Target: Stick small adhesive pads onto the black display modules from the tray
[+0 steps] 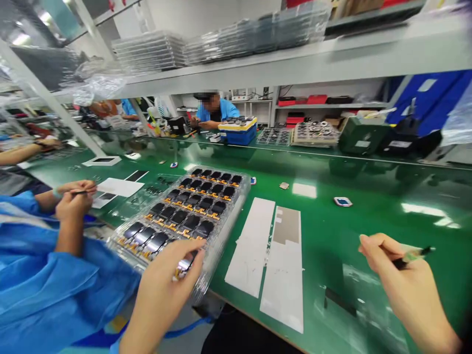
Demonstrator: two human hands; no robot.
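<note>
A clear plastic blister tray [230,216] lies slanted on the green bench, holding several rows of black display modules [180,221] with orange-yellow flex tails. My left hand [165,290] is at the tray's near corner, its fingers pinching a module [185,263] lifted slightly from its pocket. My right hand [400,270] is over the bench at the right, away from the tray, gripping a slim pen-like tool [415,255] with a black tip. Two long white sheets [250,246] lie between my hands, one bearing a grey-brown patch [286,225].
A co-worker's hands [75,196] in blue sleeves work with a small tool left of the tray. Another person in blue [214,110] sits across the bench behind a blue-and-yellow bin [238,132]. Stacked clear trays [149,51] fill the overhead shelf.
</note>
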